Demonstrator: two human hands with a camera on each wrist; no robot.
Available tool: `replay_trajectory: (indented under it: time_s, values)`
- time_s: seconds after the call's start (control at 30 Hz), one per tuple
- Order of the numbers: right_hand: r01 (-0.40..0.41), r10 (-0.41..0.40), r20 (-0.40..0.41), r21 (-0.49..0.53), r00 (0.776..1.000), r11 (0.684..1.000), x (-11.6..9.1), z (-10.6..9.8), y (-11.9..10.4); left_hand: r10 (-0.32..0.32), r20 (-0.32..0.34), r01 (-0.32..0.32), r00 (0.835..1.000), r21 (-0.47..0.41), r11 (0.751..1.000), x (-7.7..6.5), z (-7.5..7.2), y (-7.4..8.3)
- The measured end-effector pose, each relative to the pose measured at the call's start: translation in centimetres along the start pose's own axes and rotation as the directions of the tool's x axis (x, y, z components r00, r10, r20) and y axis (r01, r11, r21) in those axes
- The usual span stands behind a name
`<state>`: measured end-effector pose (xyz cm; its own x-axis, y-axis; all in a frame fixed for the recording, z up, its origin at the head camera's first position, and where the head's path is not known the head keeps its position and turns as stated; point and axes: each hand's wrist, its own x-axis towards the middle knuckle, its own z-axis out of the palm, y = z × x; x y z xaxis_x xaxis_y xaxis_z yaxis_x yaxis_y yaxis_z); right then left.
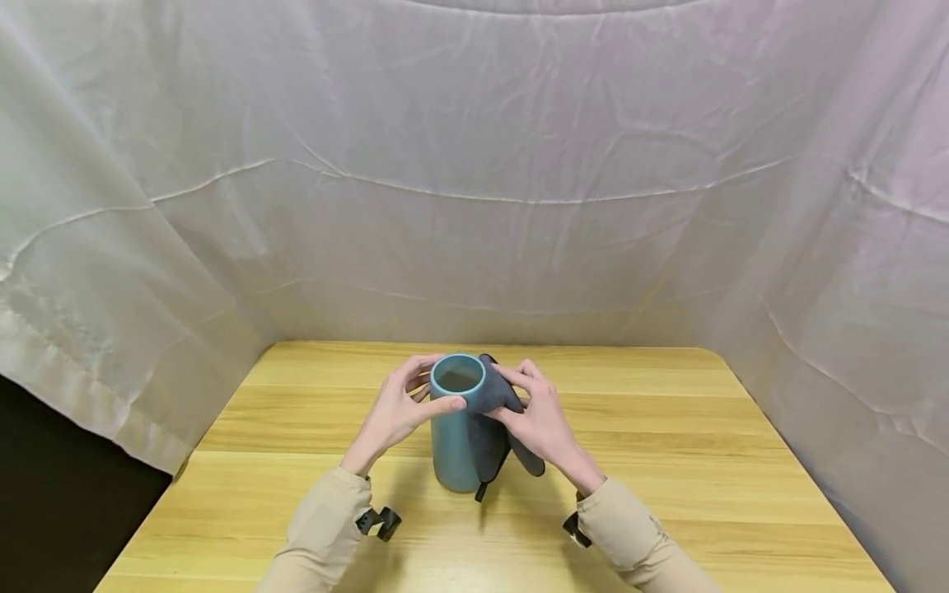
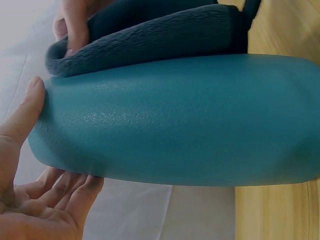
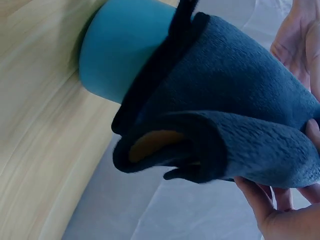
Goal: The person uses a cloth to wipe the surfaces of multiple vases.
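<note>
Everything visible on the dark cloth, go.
Dark blue-grey cloth with a soft, plush-looking pile, a darker bound edge and a black hanging loop at one corner. It is folded over on itself, draped against the right side of the upright teal vase, and pinched near its top by the right hand's grip. Lower end hangs loose.

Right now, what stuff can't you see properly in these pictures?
Blue vase: in the head view, the dark cloth hides part of its side.
The vase's bottom end: cut off by the right edge of the left wrist view.
Right hand: mostly cut off by the top edge of the left wrist view.
Mark on the right sleeve: too small to read in the head view.
</note>
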<state>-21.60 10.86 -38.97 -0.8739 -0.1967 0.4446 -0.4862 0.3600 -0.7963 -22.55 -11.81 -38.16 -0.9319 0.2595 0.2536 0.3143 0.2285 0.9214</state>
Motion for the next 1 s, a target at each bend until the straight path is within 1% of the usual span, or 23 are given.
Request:
replay_trajectory:
  time_s: [0.07,0.2,0.3,0.43,0.57,0.7,0.9,1.0]
  values:
    - [0.014,-0.013,0.021,-0.037,1.000,0.999,0.0,-0.1,0.2,-0.004,0.000,0.004,1.000,-0.001,1.000,0.0,0.0,0.0]
    - [0.055,-0.043,0.073,-0.176,0.996,0.983,-0.1,-0.3,0.6,-0.010,0.001,0.010,1.000,0.000,1.000,0.0,0.0,0.0]
    - [0.059,-0.030,0.120,-0.251,0.992,0.966,-0.1,-0.3,0.9,-0.010,0.002,0.010,1.000,0.003,1.000,0.0,0.0,0.0]
    - [0.040,0.010,0.166,-0.294,0.986,0.955,-0.1,-0.1,1.3,-0.009,0.002,0.009,1.000,0.003,1.000,0.0,0.0,0.0]
    - [0.038,0.019,0.181,-0.308,0.983,0.951,-0.1,-0.1,1.6,-0.010,0.003,0.010,1.000,0.003,1.000,0.0,0.0,0.1]
    - [0.034,0.016,0.168,-0.288,0.986,0.957,-0.2,-0.1,1.8,-0.005,0.003,0.005,1.000,0.006,1.000,0.0,0.1,0.1]
    - [0.025,0.009,0.145,-0.228,0.989,0.973,-0.5,-0.2,2.0,-0.009,0.000,0.009,1.000,0.002,1.000,0.0,0.1,0.1]
    - [0.003,0.019,0.119,-0.178,0.993,0.984,-0.6,-0.2,1.9,-0.011,0.001,0.011,1.000,-0.003,1.000,0.0,0.0,0.1]
